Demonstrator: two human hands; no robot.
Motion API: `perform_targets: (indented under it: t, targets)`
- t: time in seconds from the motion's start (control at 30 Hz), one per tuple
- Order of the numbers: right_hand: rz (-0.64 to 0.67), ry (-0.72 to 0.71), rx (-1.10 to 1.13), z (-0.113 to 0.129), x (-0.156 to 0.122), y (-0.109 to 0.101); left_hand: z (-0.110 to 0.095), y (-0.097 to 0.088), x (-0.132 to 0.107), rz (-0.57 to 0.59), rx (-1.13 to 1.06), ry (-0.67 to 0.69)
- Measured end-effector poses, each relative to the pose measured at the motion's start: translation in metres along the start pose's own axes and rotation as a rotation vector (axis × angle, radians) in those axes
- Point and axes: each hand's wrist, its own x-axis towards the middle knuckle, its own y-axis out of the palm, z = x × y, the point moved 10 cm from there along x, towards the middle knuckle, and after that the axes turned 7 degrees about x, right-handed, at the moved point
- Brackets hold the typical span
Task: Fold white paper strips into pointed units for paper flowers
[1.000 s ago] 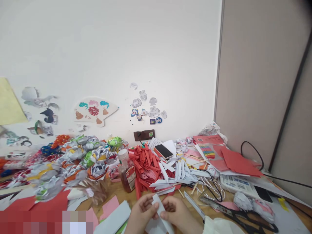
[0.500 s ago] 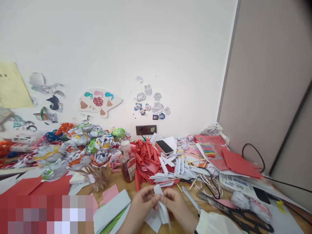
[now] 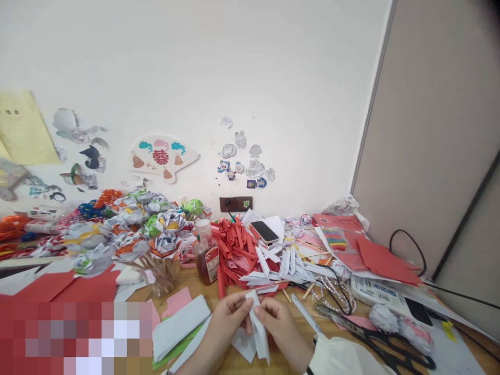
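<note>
A narrow strip of folded white paper (image 3: 258,329) is pinched between both hands above the table's front. My left hand (image 3: 233,315) grips its upper left edge, thumb on top. My right hand (image 3: 275,317) holds the other edge with thumb and curled fingers. Behind them lies another piece of white paper (image 3: 244,345) on the wood. To the left is a stack of white paper strips (image 3: 182,328) over green paper. Just beyond the hands sit a heap of folded white strips (image 3: 289,268) and a pile of folded red strips (image 3: 236,247).
A bottle of red-brown liquid (image 3: 206,255) stands beside a cup of sticks (image 3: 162,278). Crumpled paper flowers (image 3: 144,224) are heaped at back left. A phone (image 3: 264,232) lies at the back. Black scissors (image 3: 375,338), a bead string (image 3: 338,297) and red paper (image 3: 386,260) lie right.
The white paper strip has turned a little and looks flatter, with the thumbs slightly farther apart on it. The view has shifted slightly.
</note>
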Motion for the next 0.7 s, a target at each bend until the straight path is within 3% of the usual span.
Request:
perform_targets:
  t: [0.23, 0.43, 0.6, 0.7]
  targets:
    - [-0.11, 0.033, -0.097, -0.008, 0.0, -0.012, -0.006, -0.001, -0.004, -0.067, 0.195, 0.04]
    - [-0.019, -0.031, -0.023, 0.002, 0.0, 0.0, -0.01, -0.005, -0.005, -0.115, 0.234, 0.075]
    - [-0.015, -0.042, 0.004, 0.009, 0.0, 0.005, -0.014, -0.017, -0.008, -0.242, 0.199, 0.062]
    - [-0.017, -0.037, 0.011, 0.009, 0.001, 0.005, -0.015, -0.015, -0.009, -0.232, 0.191, 0.063]
